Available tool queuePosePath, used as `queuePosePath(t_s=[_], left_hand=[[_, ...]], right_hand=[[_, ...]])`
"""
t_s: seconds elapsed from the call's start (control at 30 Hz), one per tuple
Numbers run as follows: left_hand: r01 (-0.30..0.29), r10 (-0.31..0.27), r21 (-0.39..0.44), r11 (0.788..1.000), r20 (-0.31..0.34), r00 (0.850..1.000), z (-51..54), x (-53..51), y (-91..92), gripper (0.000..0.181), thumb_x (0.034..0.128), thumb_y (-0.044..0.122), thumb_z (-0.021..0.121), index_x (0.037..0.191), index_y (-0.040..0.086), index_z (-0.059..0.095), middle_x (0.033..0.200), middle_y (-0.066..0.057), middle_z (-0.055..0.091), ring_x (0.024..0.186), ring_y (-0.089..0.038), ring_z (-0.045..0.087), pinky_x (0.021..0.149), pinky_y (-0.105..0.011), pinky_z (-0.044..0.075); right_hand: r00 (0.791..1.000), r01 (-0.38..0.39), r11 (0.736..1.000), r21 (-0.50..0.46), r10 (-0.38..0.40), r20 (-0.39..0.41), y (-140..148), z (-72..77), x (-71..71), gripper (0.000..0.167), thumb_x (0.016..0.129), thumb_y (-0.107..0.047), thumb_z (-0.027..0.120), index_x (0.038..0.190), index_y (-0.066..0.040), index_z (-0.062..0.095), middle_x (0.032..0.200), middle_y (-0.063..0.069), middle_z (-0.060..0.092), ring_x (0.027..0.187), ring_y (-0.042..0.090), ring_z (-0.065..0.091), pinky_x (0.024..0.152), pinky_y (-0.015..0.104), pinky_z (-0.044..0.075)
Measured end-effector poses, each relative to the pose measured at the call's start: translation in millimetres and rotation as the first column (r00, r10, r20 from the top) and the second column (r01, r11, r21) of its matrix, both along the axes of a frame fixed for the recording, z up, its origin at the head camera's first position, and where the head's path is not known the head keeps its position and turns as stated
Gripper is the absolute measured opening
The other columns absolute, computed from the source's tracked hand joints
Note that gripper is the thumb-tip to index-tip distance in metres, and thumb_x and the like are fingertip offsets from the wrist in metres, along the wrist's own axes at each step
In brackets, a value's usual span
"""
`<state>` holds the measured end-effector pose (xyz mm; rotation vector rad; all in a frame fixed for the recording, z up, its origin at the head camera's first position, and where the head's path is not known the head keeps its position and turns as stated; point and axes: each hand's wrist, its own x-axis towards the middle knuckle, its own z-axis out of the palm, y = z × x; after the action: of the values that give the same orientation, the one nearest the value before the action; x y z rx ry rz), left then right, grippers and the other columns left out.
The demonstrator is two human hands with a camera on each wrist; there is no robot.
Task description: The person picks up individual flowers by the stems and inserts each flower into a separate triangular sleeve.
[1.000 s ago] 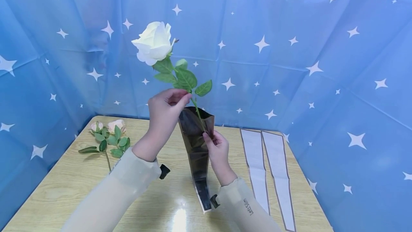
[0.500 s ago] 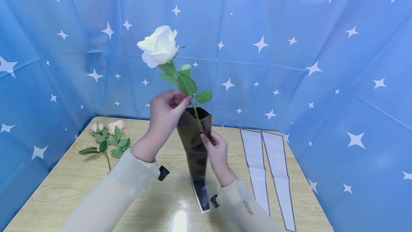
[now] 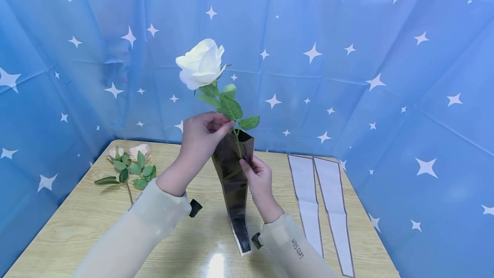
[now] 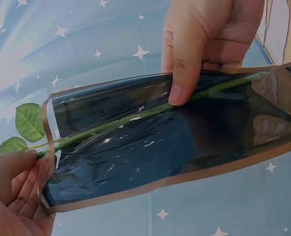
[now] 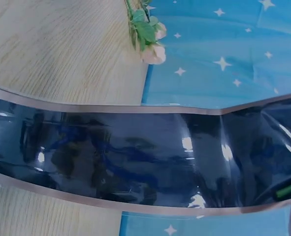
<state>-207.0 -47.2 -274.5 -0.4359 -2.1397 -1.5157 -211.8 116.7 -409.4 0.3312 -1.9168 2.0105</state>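
A white rose (image 3: 201, 64) with green leaves leans up and to the left, its stem running down into a dark, see-through flower sleeve (image 3: 235, 183) with a brown border. My left hand (image 3: 202, 140) pinches the stem just below the leaves, at the sleeve's mouth. Partway down the sleeve's right side, my right hand (image 3: 260, 183) grips the film between thumb and fingers. The left wrist view shows the right thumb (image 4: 182, 83) pressing on the film over the green stem (image 4: 111, 125). In the right wrist view, the stem's lower end (image 5: 289, 189) shows inside the sleeve.
Pale pink roses (image 3: 139, 151) with green leaves lie at the table's far left. Two flat white sleeves (image 3: 306, 200) with dark borders lie at the right. A blue curtain (image 3: 293, 55) with white stars hangs around the wooden table (image 3: 96, 235).
The rose has moved down and to the right, its stem sliding deeper into the sleeve. My left hand has lowered with it. The right hand stays nearly in place on the sleeve.
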Motion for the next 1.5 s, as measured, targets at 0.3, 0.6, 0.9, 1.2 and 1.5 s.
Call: queuePosePath(t_s=[0.3, 0.6, 0.9, 1.2, 1.5], left_hand=[[-0.013, 0.014, 0.051, 0.999, -0.023, 1.000, -1.6, 1.4, -2.0, 0.015, 0.0823, 0.023, 0.075, 0.090, 0.011, 0.073, 0.083, -0.002, 0.073, 0.074, -0.008, 0.068, 0.069, -0.024, 0.055], [-0.036, 0.090, 0.261, 0.965, -0.197, 0.976, 6.1, 2.5, -10.4, 0.017, 0.0798, 0.021, 0.077, 0.086, 0.006, 0.073, 0.081, -0.008, 0.071, 0.072, -0.006, 0.067, 0.072, -0.023, 0.056], [0.002, 0.091, 0.400, 0.916, -0.213, 0.973, 18.1, 0.2, -11.4, 0.021, 0.0816, 0.017, 0.075, 0.096, 0.001, 0.073, 0.090, -0.009, 0.073, 0.079, -0.007, 0.070, 0.076, -0.024, 0.057], [-0.023, 0.112, 0.416, 0.909, -0.191, 0.975, 20.0, -3.2, -16.0, 0.019, 0.0807, 0.014, 0.075, 0.092, -0.001, 0.072, 0.088, -0.008, 0.072, 0.079, -0.007, 0.069, 0.072, -0.023, 0.057], [-0.012, 0.078, 0.408, 0.913, -0.145, 0.986, 21.9, -3.7, -14.5, 0.017, 0.0818, 0.012, 0.074, 0.091, -0.002, 0.072, 0.083, -0.003, 0.072, 0.077, -0.006, 0.069, 0.072, -0.022, 0.056]], right_hand=[[0.999, 0.035, 0.999, -0.026, -0.034, 0.004, 1, -2.6, -0.9, 0.025, 0.090, -0.021, 0.066, 0.100, 0.002, 0.069, 0.077, -0.003, 0.064, 0.067, 0.010, 0.052, 0.061, 0.020, 0.043], [0.999, 0.031, 0.999, -0.033, -0.029, 0.039, 0, 19.6, 14.6, 0.021, 0.090, -0.007, 0.063, 0.101, 0.010, 0.066, 0.077, -0.004, 0.065, 0.068, 0.009, 0.052, 0.062, 0.019, 0.043], [0.999, 0.034, 0.999, 0.007, -0.034, -0.007, -1, 15.4, 14.6, 0.016, 0.090, -0.005, 0.063, 0.096, 0.010, 0.067, 0.075, 0.008, 0.063, 0.062, 0.007, 0.048, 0.057, 0.019, 0.039], [0.998, 0.033, 0.998, 0.046, -0.030, -0.051, -2, 12.5, 11.4, 0.013, 0.089, -0.004, 0.063, 0.087, 0.009, 0.065, 0.072, 0.007, 0.059, 0.060, 0.006, 0.044, 0.053, 0.019, 0.036], [1.000, 0.019, 0.998, 0.059, -0.017, -0.025, -3, 11.7, 8.3, 0.015, 0.089, -0.006, 0.064, 0.089, 0.009, 0.066, 0.074, 0.010, 0.060, 0.060, 0.007, 0.043, 0.054, 0.020, 0.035]])
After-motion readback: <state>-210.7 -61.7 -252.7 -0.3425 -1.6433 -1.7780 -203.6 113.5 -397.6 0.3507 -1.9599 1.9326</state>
